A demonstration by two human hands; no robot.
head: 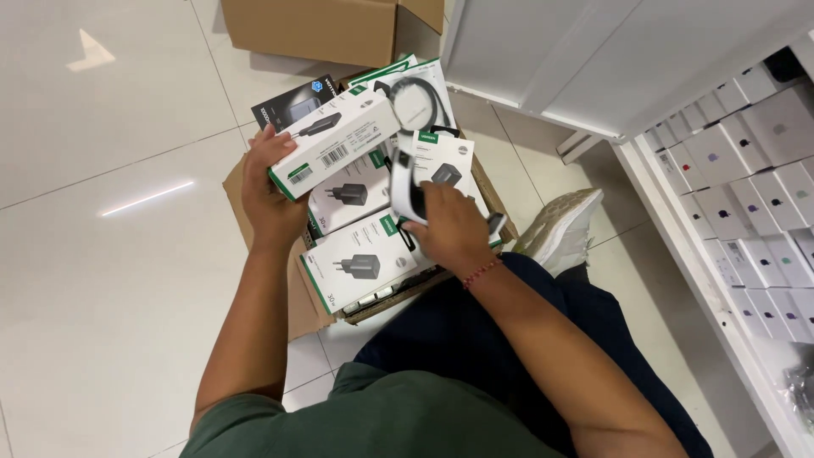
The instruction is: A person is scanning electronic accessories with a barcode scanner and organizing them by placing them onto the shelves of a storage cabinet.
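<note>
Now the left hand (270,188) grips a long white charger box (335,142) while the right hand (449,227) clutches a curved white device (402,188), cardboard box (298,298) below still packed with chargers.

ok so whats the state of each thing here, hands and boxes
left hand: holds a long white and green charger box, lifted, tilted
right hand: grips a small white box, edge-on
open brown cardboard carton: flaps out, full of white charger boxes
closed brown cardboard box: on the floor
white shelf: small white boxes in rows
</note>
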